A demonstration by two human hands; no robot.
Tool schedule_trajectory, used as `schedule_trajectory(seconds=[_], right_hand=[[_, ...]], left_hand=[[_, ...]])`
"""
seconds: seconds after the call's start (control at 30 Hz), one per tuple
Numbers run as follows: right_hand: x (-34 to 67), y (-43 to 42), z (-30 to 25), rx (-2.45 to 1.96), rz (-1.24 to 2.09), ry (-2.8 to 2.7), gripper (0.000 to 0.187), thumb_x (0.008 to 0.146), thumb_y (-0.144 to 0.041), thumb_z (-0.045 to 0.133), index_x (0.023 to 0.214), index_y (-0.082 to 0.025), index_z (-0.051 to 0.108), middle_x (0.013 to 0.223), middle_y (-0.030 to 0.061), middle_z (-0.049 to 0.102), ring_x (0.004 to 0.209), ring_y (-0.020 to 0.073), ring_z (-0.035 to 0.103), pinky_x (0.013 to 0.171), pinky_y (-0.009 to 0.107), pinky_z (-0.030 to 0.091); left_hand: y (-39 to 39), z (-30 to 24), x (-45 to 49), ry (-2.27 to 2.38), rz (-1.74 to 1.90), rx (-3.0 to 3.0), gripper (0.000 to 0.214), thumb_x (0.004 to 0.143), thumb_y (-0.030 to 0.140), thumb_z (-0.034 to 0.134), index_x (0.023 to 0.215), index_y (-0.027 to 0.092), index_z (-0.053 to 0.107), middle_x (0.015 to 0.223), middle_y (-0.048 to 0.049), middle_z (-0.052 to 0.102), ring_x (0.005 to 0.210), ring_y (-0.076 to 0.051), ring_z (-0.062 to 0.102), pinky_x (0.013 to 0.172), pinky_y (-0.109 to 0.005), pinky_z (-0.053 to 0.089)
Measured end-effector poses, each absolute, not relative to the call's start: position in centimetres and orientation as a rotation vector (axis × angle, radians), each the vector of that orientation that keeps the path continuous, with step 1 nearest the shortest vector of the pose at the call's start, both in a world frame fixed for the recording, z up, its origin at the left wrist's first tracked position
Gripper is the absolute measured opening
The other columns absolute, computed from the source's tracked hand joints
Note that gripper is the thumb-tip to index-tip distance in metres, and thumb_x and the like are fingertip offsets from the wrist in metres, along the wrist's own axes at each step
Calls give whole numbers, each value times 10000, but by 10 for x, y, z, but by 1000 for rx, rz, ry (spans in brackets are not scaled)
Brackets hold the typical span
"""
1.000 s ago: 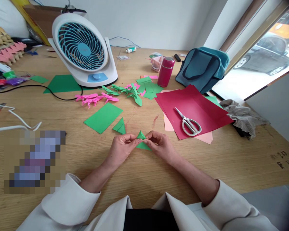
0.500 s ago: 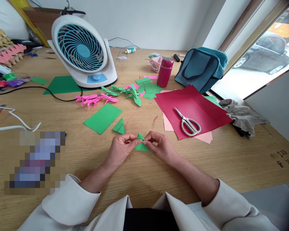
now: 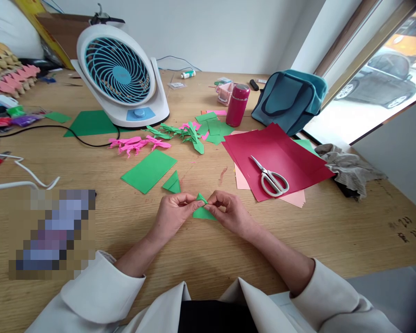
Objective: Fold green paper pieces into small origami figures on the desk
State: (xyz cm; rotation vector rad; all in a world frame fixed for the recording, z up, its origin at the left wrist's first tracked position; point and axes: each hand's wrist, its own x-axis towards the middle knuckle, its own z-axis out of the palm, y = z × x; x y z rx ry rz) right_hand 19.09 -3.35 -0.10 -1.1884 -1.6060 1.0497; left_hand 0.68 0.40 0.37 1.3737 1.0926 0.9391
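Between my two hands is a small piece of folded green paper [image 3: 203, 213], its top folded into a point. My left hand [image 3: 175, 210] pinches its left side between thumb and forefinger. On the right side my right hand [image 3: 230, 212] grips it the same way, thumb tip near the middle fold. Fingers cover part of the creases. Just beyond my left hand lies a folded green triangle [image 3: 172, 182]. Farther left is a flat green paper rectangle [image 3: 149, 171]. Pink folded paper figures [image 3: 135, 144] and green folded figures [image 3: 192, 136] lie behind these.
White-handled scissors [image 3: 272, 178] rest on dark red sheets [image 3: 284, 148] at the right. A red flask [image 3: 238, 105] and a blue bag [image 3: 291, 99] stand farther back. A white fan [image 3: 121, 78] stands at the back left, its black cord [image 3: 79, 138] crossing the table. A blurred-out object [image 3: 55, 231] lies at left.
Both hands keep nearly the same pinch on the green paper. The whole view has shifted very slightly; nothing on the table has visibly moved.
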Motion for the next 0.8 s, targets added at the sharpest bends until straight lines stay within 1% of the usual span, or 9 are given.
schedule_trajectory(seconds=[0.23, 0.43, 0.5, 0.6, 0.7, 0.8], right_hand=[[190, -35, -1, -1192, 1085, -1588, 225, 903, -360, 622, 768, -184, 584, 726, 0, 584, 654, 121, 516, 596, 240, 409], [189, -35, -1, -1165, 1052, -1641, 158, 879, -275, 628, 758, -186, 578, 705, -14, 573, 638, 115, 510, 579, 233, 386], [188, -35, -1, -1164, 1047, -1647, 151, 878, -269, 626, 760, -187, 580, 709, -14, 577, 640, 113, 511, 579, 232, 387], [188, -36, -4, -1179, 1040, -1674, 146, 884, -273, 631, 771, -188, 595, 730, -9, 590, 653, 114, 516, 588, 231, 391], [188, -36, -6, -1194, 1062, -1698, 161, 891, -297, 642, 776, -188, 612, 730, -9, 589, 651, 113, 506, 580, 228, 384], [188, -35, -6, -1189, 1112, -1636, 211, 892, -350, 646, 768, -184, 603, 716, -8, 585, 640, 112, 499, 568, 227, 385]], left_hand=[[5, 4, 6, 1088, 960, 1385, 257, 652, 408, 846, 659, 168, 755, 634, -5, 703, 590, -125, 570, 579, -224, 468], [7, -1, 4, 1113, 1015, 1282, 298, 584, 388, 905, 698, 156, 757, 674, -12, 719, 630, -121, 593, 605, -212, 474], [7, -2, 4, 1114, 1026, 1272, 312, 584, 396, 908, 699, 152, 750, 676, -11, 716, 629, -115, 588, 601, -208, 466], [7, -1, 5, 1126, 1060, 1249, 352, 617, 458, 883, 700, 149, 736, 665, -16, 706, 621, -120, 590, 600, -223, 478], [9, 3, 5, 1143, 1112, 1179, 393, 649, 514, 851, 712, 150, 717, 676, -22, 704, 626, -127, 608, 638, -245, 518], [9, 6, 5, 1117, 1125, 1179, 412, 709, 551, 802, 765, 151, 715, 784, -44, 733, 672, -131, 634, 691, -257, 547]])
